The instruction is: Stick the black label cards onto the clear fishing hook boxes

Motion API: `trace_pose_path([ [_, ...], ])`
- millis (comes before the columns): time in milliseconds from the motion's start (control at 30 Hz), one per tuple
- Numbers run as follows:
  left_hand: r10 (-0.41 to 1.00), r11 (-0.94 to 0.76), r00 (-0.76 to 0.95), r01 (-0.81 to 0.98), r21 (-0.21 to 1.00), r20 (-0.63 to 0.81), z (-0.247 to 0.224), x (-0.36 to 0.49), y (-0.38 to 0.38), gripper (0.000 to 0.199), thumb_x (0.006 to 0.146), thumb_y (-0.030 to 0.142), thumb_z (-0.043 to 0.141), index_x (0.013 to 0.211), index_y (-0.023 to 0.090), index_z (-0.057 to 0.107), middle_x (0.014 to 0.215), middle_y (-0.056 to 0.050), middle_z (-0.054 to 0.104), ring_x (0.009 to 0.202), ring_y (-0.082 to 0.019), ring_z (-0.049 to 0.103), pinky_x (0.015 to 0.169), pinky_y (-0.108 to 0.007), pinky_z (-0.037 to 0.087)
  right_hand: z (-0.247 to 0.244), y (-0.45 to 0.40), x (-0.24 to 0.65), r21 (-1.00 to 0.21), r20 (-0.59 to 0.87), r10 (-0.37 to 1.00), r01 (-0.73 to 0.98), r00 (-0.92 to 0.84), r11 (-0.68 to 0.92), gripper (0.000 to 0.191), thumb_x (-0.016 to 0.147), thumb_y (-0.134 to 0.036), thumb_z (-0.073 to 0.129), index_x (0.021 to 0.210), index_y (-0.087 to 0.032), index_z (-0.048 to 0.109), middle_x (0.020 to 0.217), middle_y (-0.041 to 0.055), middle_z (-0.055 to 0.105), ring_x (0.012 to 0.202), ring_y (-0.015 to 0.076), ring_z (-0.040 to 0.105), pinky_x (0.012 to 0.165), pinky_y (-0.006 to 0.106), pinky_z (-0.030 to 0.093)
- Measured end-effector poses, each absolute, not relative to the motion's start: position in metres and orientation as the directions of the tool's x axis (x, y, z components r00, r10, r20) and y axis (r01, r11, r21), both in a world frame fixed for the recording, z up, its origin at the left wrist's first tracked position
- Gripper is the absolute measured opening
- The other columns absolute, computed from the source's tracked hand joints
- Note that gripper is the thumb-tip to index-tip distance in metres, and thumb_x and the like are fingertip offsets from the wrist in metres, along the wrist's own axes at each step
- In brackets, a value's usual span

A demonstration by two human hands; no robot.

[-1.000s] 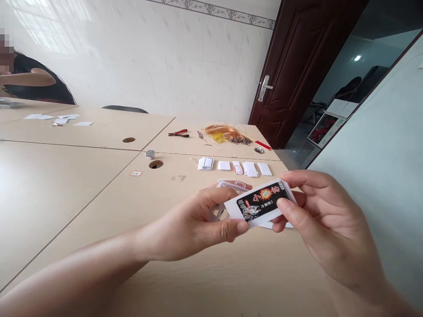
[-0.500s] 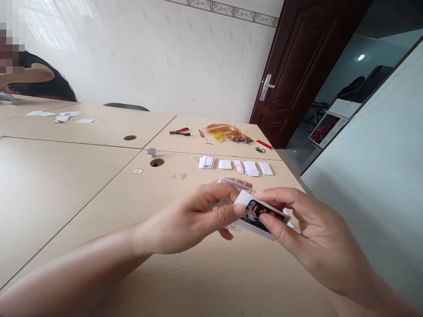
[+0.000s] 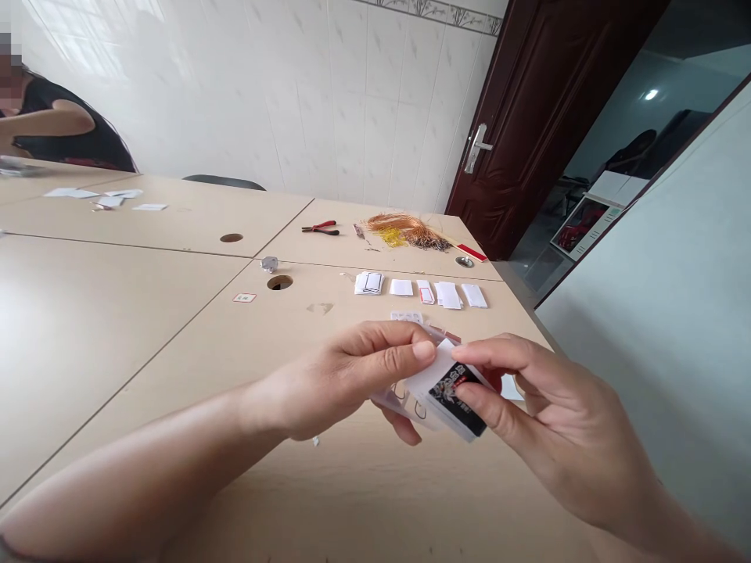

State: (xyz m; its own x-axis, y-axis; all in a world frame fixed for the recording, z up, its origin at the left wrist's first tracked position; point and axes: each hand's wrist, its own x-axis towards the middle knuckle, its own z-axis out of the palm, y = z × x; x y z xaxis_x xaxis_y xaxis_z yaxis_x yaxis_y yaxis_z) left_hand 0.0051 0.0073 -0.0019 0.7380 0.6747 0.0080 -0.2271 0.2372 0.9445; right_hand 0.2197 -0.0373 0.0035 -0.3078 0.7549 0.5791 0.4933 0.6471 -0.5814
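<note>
Fingers of my right hand (image 3: 566,426) pinch printed card (image 3: 454,391), long axis slanting from white end near my left hand (image 3: 346,375) down rightward. Left fingers grip clear case (image 3: 404,404), left of card, partly behind it. Hook-like shapes (image 3: 420,410) show in case; whether card touches it, can't tell.

R hand (image 3: 557,426) pinches blk/wht card (image 3: 446,385) (tilted).

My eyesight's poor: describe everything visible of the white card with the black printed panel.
The white card with a black printed panel looks like smooth paper, perhaps layered. Its panel bears pale and red print and a greyish picture. The right hand pinches it aslant above the pale table, thumb on its face. It overlaps a clear plastic case.
</note>
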Motion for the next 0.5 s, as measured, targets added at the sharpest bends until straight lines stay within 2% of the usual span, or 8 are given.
trace_pose_path([
  [100,0.674,0.241,0.738,-0.261,0.935,0.032,-0.0008,0.0054,0.007,0.024,0.098,0.037,0.065,0.088,0.019,0.077,0.089,-0.002,0.072,0.077,-0.012,0.071,0.066,-0.021,0.067,0.0011,-0.0369,0.2193,-0.592,0.616,0.75,0.488,-0.239,0.641,0.022,0.091,-0.019,0.069,0.107,-0.034,0.068,0.08,-0.0085,0.073,0.064,0.0087,0.064,0.059,0.019,0.053],
  [233,0.674,0.258,0.738,-0.29,0.922,0.043,-0.0001,0.0061,0.0065,0.02,0.097,0.034,0.068,0.087,0.019,0.077,0.096,-0.002,0.073,0.079,-0.013,0.071,0.065,-0.021,0.067,-0.0038,-0.0379,0.2201,-0.602,0.629,0.754,0.496,-0.186,0.625,0.023,0.092,-0.019,0.069,0.108,-0.035,0.068,0.083,-0.0084,0.073,0.067,0.0091,0.063,0.063,0.02,0.054],
  [500,0.666,0.274,0.745,-0.288,0.917,0.035,-0.0008,0.0057,0.0055,0.024,0.099,0.034,0.064,0.084,0.018,0.074,0.092,-0.003,0.076,0.078,-0.013,0.074,0.062,-0.019,0.066,-0.0039,-0.0377,0.22,-0.598,0.59,0.753,0.469,-0.289,0.649,0.025,0.093,-0.023,0.068,0.115,-0.034,0.064,0.088,-0.0088,0.072,0.068,0.0067,0.061,0.066,0.017,0.054],
])
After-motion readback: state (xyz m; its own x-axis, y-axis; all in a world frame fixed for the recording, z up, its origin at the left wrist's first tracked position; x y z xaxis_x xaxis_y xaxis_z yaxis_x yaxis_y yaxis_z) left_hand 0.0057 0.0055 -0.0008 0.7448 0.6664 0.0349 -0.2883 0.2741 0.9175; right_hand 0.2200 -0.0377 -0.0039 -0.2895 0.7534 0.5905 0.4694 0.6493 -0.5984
